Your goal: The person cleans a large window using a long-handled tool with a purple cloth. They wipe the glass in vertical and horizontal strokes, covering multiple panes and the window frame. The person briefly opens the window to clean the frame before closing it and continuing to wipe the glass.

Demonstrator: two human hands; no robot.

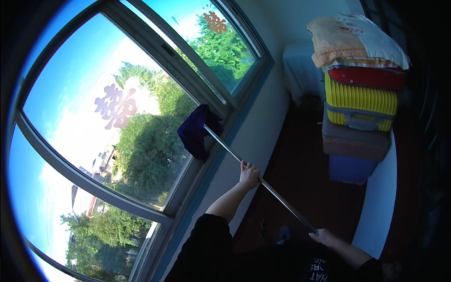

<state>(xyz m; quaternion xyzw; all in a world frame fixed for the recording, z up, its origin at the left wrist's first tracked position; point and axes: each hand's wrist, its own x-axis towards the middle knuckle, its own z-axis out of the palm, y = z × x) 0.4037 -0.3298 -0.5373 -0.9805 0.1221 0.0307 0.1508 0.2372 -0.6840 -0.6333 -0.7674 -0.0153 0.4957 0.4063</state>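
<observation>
My left hand [249, 174] is wrapped around the middle of a shiny metal pole [287, 204]. Near the pole's lower end, my right hand [324, 237] grips it too. A dark blue cloth [193, 130] hangs over the head at the pole's far end, hiding that head. The cloth lies against the lower corner of a large window pane [141, 165], over the frame's bottom rail. On this pane is a cut-out character decal [116, 106].
A grey window frame [95, 172] with several panes runs along the left; another decal [215, 23] is on the far pane. At right, bedding [352, 40] tops a red case [366, 77], a yellow ribbed suitcase [363, 95], a brownish box [356, 141] and a blue box [350, 169].
</observation>
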